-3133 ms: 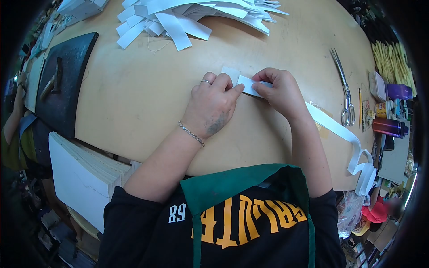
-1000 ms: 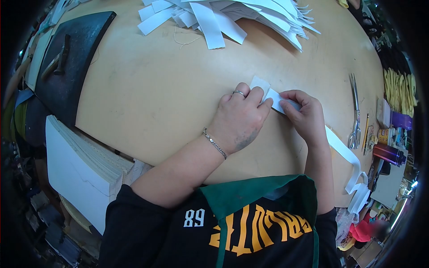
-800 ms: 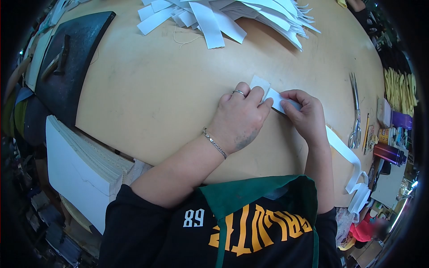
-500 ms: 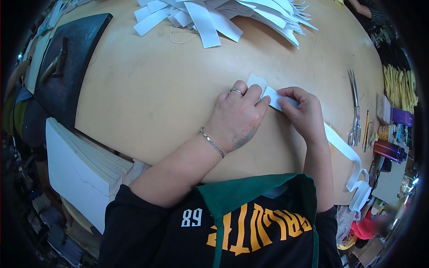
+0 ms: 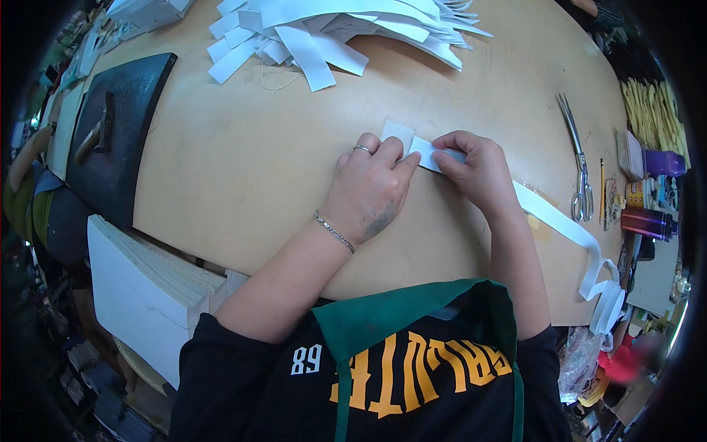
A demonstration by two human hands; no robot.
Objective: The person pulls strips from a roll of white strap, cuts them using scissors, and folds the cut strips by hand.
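My left hand (image 5: 372,180), with a ring and a chain bracelet, presses curled fingers onto a small pale rectangular piece (image 5: 398,132) on the table. Its thumb and forefinger meet the end of a white band (image 5: 426,154) beside that piece. Opposite, my right hand (image 5: 479,169) pinches the same band between thumb and fingers. From under my right wrist the band runs across the table and hangs in loops over the right edge. My fingers partly cover where the piece and the band meet.
A heap of white strips (image 5: 317,44) lies at the far side of the table (image 5: 243,162). Scissors (image 5: 578,162) and a pencil (image 5: 602,191) lie right. A hammer (image 5: 103,125) rests on a dark board (image 5: 147,96) at left, above a stack of white sheets (image 5: 147,295).
The view has shifted slightly, so the table's things sit elsewhere in the picture. Both hands keep nearly the same grip on the pale piece and white band.
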